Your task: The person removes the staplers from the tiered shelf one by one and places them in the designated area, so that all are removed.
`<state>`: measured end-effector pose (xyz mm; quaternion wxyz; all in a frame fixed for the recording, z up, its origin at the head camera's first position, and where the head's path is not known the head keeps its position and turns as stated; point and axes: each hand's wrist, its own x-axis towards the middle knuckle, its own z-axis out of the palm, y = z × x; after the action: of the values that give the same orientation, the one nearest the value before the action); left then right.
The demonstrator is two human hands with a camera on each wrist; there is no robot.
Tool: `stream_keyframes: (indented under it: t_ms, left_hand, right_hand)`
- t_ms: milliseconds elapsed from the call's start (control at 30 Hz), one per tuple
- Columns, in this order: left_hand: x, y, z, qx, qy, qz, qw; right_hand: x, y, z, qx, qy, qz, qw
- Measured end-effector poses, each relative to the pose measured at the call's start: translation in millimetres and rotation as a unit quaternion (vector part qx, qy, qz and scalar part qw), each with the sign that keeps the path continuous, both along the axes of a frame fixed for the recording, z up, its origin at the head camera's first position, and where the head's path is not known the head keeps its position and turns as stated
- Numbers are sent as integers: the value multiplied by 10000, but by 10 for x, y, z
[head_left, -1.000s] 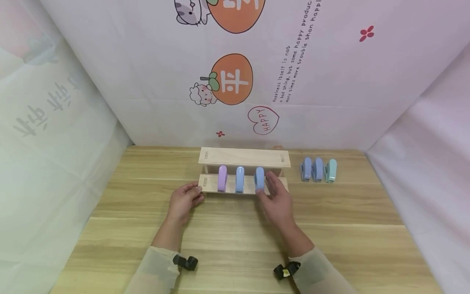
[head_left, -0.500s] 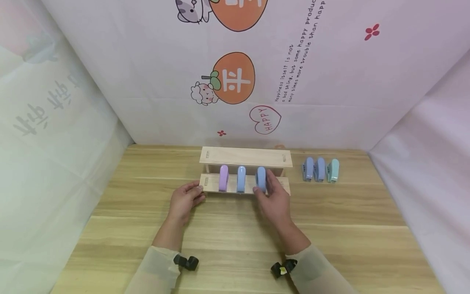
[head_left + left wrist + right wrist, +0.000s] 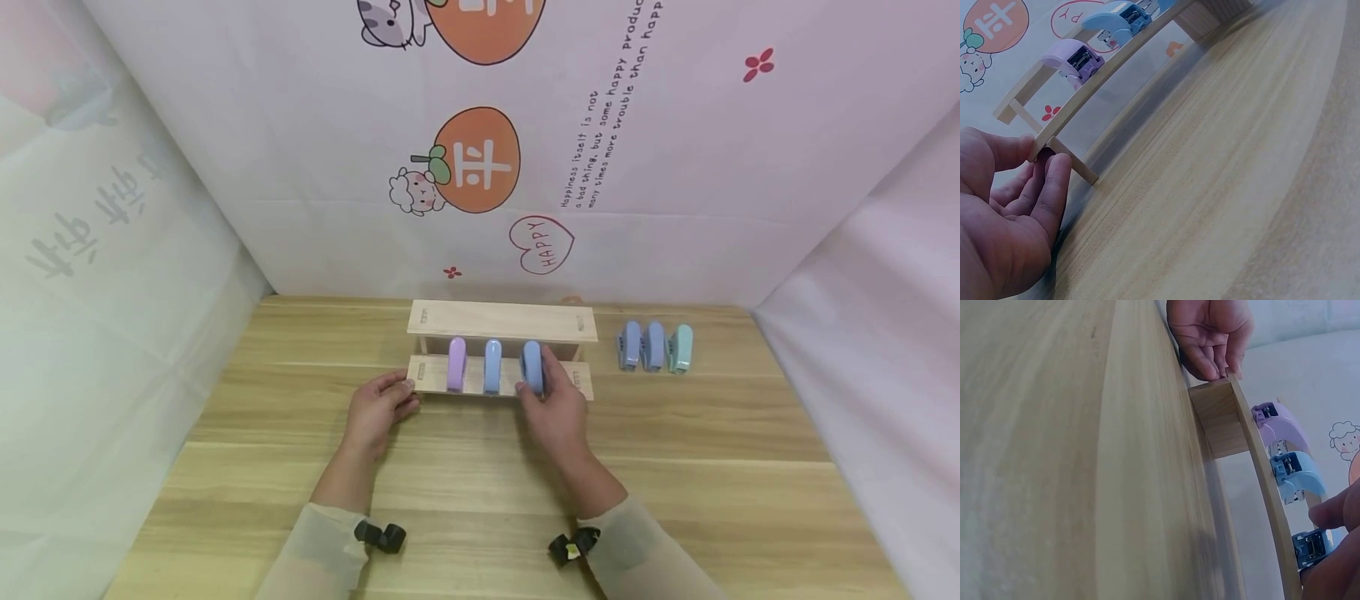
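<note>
Your left hand (image 3: 377, 408) pinches the left end of the lower step (image 3: 474, 379) of the wooden rack (image 3: 502, 320) on the desk (image 3: 472, 483), while your right hand (image 3: 557, 415) grips the rightmost blue stapler (image 3: 532, 365) on that step, beside the middle blue stapler (image 3: 492, 367).

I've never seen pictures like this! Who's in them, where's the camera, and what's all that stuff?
There's no machine here, just a person's left hand and right hand. The wide view looks down from the person's head. The two tilted views are taken from the wrists, one on each side.

On the table stands a wooden shelf. On its lower board sit what look like staplers: a purple stapler, a light-blue stapler and a blue stapler. Three more staplers stand to the right.

The left fingers pinch the shelf's end; the right fingers hold the blue stapler.
</note>
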<state>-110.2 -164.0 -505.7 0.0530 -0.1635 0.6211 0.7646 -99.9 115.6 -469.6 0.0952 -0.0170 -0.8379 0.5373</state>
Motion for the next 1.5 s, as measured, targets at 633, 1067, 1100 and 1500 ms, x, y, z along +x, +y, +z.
stream_keyframes:
  t_ms: [633,1067,1100,1500]
  left_hand:
    - [32,17,0,95,-78,69,9999]
    - [40,12,7,16,2,57,10000]
    - [42,13,8,16,6,64,10000]
    - [26,8,32,43,19,-30,10000]
  right_hand:
    - [14,-3,-32,258,-101,-102,9996]
    - [61,20,-31,177,-22,-151,9997]
    - [67,24,-26,149,-11,-139,9998]
    - [93,129,4,175,-181,-267,9993]
